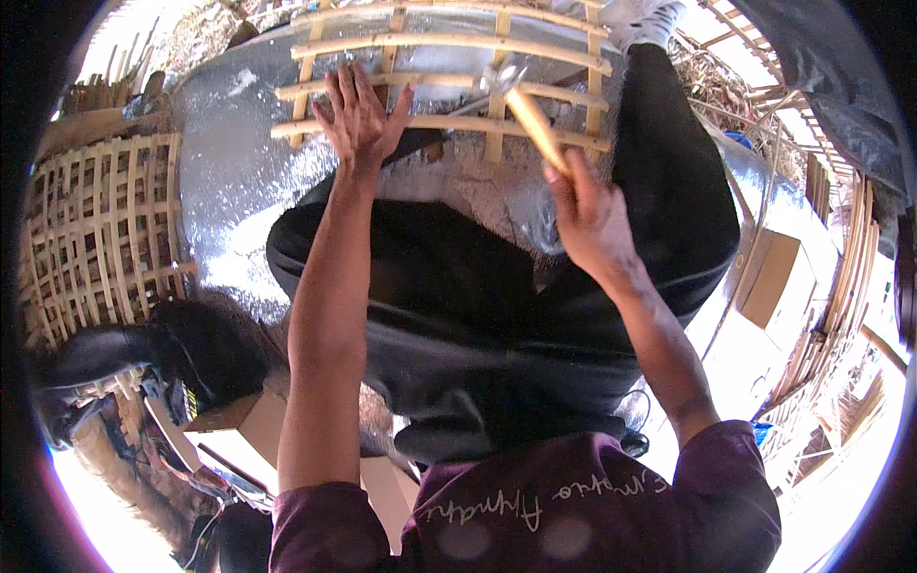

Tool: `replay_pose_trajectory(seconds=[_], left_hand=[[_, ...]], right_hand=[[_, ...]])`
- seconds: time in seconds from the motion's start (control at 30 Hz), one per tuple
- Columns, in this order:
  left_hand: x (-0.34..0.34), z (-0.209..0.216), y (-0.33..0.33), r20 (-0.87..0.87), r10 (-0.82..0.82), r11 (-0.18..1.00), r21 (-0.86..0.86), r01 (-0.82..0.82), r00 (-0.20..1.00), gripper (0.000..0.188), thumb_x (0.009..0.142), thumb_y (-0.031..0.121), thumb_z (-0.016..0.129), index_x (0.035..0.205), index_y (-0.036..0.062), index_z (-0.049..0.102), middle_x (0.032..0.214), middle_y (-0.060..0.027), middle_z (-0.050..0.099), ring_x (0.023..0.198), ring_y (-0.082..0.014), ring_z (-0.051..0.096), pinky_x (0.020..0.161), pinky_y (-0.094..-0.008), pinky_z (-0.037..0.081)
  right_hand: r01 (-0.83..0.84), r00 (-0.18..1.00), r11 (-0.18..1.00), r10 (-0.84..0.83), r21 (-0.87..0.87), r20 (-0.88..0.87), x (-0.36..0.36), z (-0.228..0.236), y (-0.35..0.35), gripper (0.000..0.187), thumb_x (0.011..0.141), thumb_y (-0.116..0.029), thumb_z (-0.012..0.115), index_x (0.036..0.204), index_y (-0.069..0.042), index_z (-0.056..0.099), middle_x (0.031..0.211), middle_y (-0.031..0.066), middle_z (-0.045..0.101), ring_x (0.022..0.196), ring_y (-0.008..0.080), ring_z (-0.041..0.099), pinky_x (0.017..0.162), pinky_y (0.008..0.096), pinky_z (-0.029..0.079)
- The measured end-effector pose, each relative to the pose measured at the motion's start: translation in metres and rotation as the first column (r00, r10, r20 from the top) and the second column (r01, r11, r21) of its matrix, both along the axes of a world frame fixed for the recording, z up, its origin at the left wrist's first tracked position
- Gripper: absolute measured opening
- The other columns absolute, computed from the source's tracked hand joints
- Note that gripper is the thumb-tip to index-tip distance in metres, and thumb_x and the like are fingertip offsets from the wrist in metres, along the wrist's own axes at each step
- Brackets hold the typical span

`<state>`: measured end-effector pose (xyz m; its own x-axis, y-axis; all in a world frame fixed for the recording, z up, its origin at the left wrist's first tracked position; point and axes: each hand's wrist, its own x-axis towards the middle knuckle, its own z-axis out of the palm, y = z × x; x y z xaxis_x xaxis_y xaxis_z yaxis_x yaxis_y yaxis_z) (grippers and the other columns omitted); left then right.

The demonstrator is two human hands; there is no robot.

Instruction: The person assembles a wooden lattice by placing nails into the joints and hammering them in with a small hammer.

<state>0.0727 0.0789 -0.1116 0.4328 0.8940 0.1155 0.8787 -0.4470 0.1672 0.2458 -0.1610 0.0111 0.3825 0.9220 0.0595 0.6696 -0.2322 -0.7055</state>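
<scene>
My right hand (587, 210) is closed round the wooden handle of a hammer (535, 124). The metal hammer head is raised over a lattice of pale bamboo strips (449, 43) and looks a little blurred. My left hand (361, 115) lies spread, palm down, on the near left part of the lattice, fingers pointing away from me. Several long crosswise strips rest over shorter lengthwise ones. Whether a nail stands under the hammer head cannot be made out.
A shiny silvery sheet (224, 153) covers the floor under the lattice. At the left leans a finished-looking woven bamboo panel (100, 220). A black bag (205, 358) and an open cardboard box (250, 430) lie lower left. Another brown box (770, 277) stands at the right, near bundled bamboo strips (836, 296).
</scene>
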Motion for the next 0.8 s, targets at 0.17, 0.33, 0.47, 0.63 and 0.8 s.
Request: replay_pose_trajectory(seconds=[0.17, 0.33, 0.47, 0.63, 0.8], left_hand=[[0.006, -0.003, 0.004, -0.048, -0.001, 1.000, 0.009, 0.001, 0.999, 0.097, 0.084, 0.075, 0.036, 0.149, 0.0042, 0.020, 0.155, -0.0155, 0.018, 0.144, -0.0327, 0.011, 0.112, -0.0602, 0.008], [0.004, 0.002, 0.009, 0.004, 0.025, 1.000, 0.004, -0.025, 1.000, 0.094, 0.086, 0.073, 0.034, 0.148, 0.0022, 0.023, 0.155, -0.0154, 0.020, 0.144, -0.0331, 0.012, 0.112, -0.0617, 0.008], [0.014, 0.005, -0.001, -0.040, 0.015, 1.000, -0.014, -0.015, 0.999, 0.094, 0.085, 0.072, 0.039, 0.147, 0.0026, 0.023, 0.155, -0.0148, 0.020, 0.144, -0.0325, 0.014, 0.112, -0.0607, 0.011], [0.005, -0.001, 0.009, -0.055, 0.051, 0.999, -0.002, -0.052, 0.997, 0.096, 0.085, 0.075, 0.031, 0.147, 0.0017, 0.023, 0.155, -0.0135, 0.018, 0.145, -0.0307, 0.012, 0.112, -0.0619, 0.007], [0.012, 0.005, 0.008, -0.020, 0.047, 0.997, -0.054, -0.048, 0.999, 0.099, 0.084, 0.077, 0.030, 0.149, 0.0036, 0.019, 0.156, -0.0129, 0.014, 0.145, -0.0304, 0.009, 0.112, -0.0622, 0.006]], right_hand=[[-0.003, 0.997, 0.982, 0.018, -0.188, 0.077, 0.010, -0.034, -0.018, 0.015, 0.094, -0.016, 0.054, 0.104, -0.006, 0.049, 0.072, 0.0182, 0.063, 0.061, 0.0381, 0.064, 0.048, 0.0456, 0.050], [0.014, 0.997, 1.000, -0.013, -0.008, 0.081, 0.012, 0.017, 0.005, 0.013, 0.095, -0.016, 0.053, 0.102, -0.005, 0.048, 0.072, 0.0193, 0.062, 0.060, 0.0364, 0.065, 0.046, 0.0437, 0.048], [0.044, 0.999, 0.969, -0.038, -0.243, 0.028, 0.013, -0.022, -0.016, 0.017, 0.096, -0.019, 0.052, 0.103, -0.004, 0.048, 0.066, 0.0179, 0.060, 0.057, 0.0360, 0.063, 0.047, 0.0438, 0.046], [-0.029, 0.999, 0.946, 0.035, -0.324, 0.013, 0.012, 0.005, 0.008, 0.017, 0.096, -0.024, 0.052, 0.097, -0.007, 0.048, 0.063, 0.0197, 0.059, 0.061, 0.0412, 0.062, 0.051, 0.0505, 0.047], [0.054, 0.997, 0.991, -0.047, -0.120, 0.065, 0.019, 0.014, 0.007, 0.025, 0.097, -0.025, 0.050, 0.111, -0.005, 0.047, 0.067, 0.0206, 0.060, 0.061, 0.0369, 0.064, 0.046, 0.0446, 0.050]])
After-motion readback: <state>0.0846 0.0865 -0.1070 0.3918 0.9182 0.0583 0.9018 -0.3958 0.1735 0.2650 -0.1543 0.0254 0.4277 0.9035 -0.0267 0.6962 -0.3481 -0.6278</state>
